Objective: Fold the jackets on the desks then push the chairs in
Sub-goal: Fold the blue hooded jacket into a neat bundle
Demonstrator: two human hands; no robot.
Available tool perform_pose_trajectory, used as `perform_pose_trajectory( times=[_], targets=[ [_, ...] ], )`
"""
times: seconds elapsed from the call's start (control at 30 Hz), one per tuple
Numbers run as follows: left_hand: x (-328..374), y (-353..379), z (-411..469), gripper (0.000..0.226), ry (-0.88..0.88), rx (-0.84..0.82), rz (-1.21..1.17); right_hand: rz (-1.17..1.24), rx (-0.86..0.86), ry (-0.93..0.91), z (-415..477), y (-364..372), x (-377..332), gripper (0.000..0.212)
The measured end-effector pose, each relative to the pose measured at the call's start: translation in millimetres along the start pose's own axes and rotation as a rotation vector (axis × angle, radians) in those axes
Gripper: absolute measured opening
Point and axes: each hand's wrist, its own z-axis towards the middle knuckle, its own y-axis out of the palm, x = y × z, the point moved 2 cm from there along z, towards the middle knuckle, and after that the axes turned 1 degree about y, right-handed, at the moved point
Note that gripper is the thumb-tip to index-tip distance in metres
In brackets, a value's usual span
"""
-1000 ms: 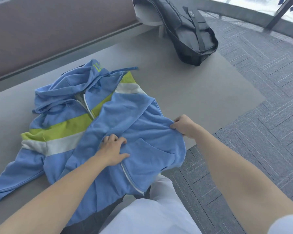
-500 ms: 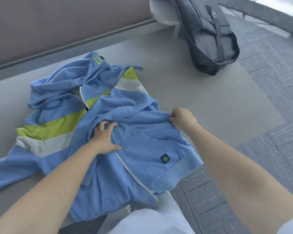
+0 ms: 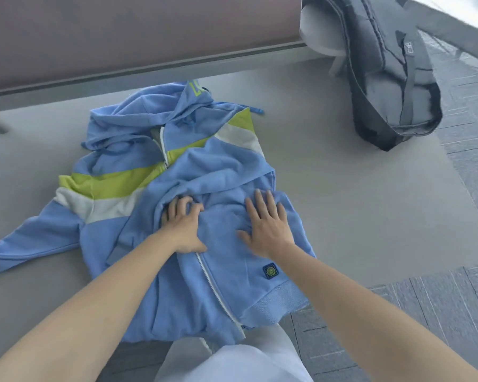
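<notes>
A light-blue hooded jacket (image 3: 138,150) with green and white stripes lies front-up on the grey desk (image 3: 356,216). Its right sleeve is folded across the chest; its left sleeve trails off to the left. The hem hangs over the desk's near edge. My left hand (image 3: 184,227) bunches a fold of the folded sleeve near the zip with curled fingers. My right hand (image 3: 268,227) lies flat on the right front panel, fingers spread and straight.
A dark grey bag (image 3: 392,78) stands at the desk's far right, leaning against a white chair (image 3: 318,34). A partition wall (image 3: 122,31) runs behind the desk. Grey carpet tiles (image 3: 425,312) lie to the right. My white-trousered leg (image 3: 232,362) is under the near edge.
My right hand let go of the jacket's right edge and now lies flat on the front panel. The left hand slid slightly up the zip, still bunching cloth. More of the hem lies on the desk.
</notes>
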Motion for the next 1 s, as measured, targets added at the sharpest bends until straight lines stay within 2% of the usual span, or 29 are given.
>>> perform_pose_trajectory(
  times=[0.13, 0.17, 0.27, 0.33, 0.53, 0.6, 0.7, 0.8, 0.9, 1.0],
  targets=[
    [12, 24, -21, 0.072, -0.066, -0.001, -0.172, -0.022, -0.048, 0.011, -32, 31, -18, 0.087],
    [13, 31, -26, 0.072, -0.09, 0.018, -0.212, -0.023, -0.051, 0.015, -36, 32, -23, 0.087],
    [-1, 50, -40, 0.097, -0.147, -0.018, -0.167, -0.013, 0.009, 0.034, -31, 18, -29, 0.076],
    [-15, 57, -45, 0.108, -0.117, -0.036, -0.185, -0.051, 0.068, 0.021, -15, 1, -24, 0.07],
    [-58, 54, -55, 0.122, -0.05, -0.103, -0.115, -0.063, 0.023, 0.052, -23, -3, -8, 0.072],
    [-54, 50, -59, 0.122, -0.057, -0.109, -0.079, -0.035, 0.076, 0.038, -33, -3, -7, 0.08],
    [-26, 43, -59, 0.111, -0.003, 0.016, -0.018, -0.007, 0.125, 0.078, -18, -11, -1, 0.077],
    [-2, 39, -47, 0.097, 0.051, 0.121, 0.012, 0.06, 0.008, 0.104, 8, -12, 2, 0.069],
    [-4, 37, -32, 0.105, 0.008, 0.047, 0.008, 0.084, -0.061, 0.12, 29, -14, 17, 0.075],
    [-14, 40, -28, 0.117, 0.013, -0.111, 0.096, -0.096, -0.117, 0.056, 37, -17, 41, 0.079]
  ],
)
